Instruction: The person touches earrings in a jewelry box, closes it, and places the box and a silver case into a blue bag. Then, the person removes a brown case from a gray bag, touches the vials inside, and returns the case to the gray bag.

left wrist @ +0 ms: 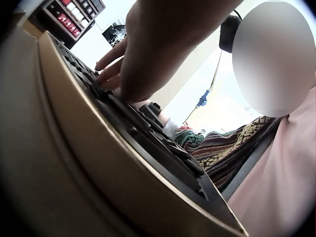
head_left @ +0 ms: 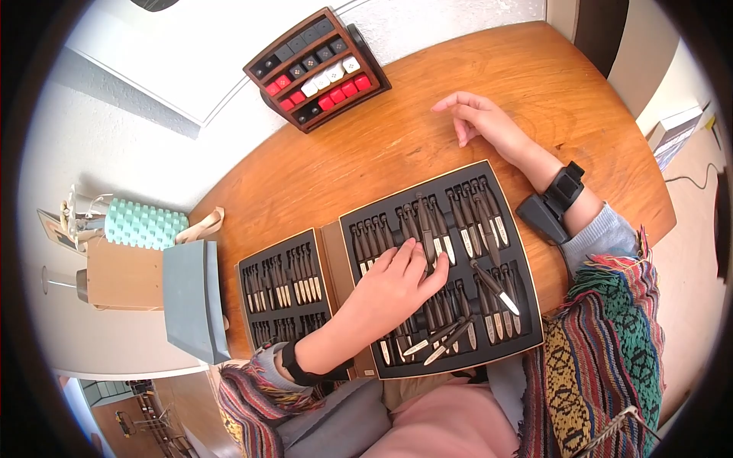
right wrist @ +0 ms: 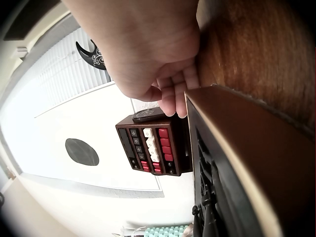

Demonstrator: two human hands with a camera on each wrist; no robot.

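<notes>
In the frame's centre, the left hand point(head_left: 397, 278) lies spread on knives in the large black tray point(head_left: 527, 324), some still loose at its bottom edge, while the relaxed right hand point(head_left: 477, 118) rests on the brown wooden desk point(head_left: 397, 137) at upper right.

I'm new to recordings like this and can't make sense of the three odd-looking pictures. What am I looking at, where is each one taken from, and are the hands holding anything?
No machine here: a person works with bare hands and wears three cameras. The head view looks down over a wooden table. The other two views come from cameras strapped to the wrists, so each shows its own hand very close and at a tilt.

On the table lies an open case: a large black tray and a smaller tray, both filled with rows of small knives. A dark wooden rack of red, white and black pieces stands further back.

The left hand rests flat on the knives in the large tray; no grip shows. The right hand rests on the bare table, holding nothing.
</notes>
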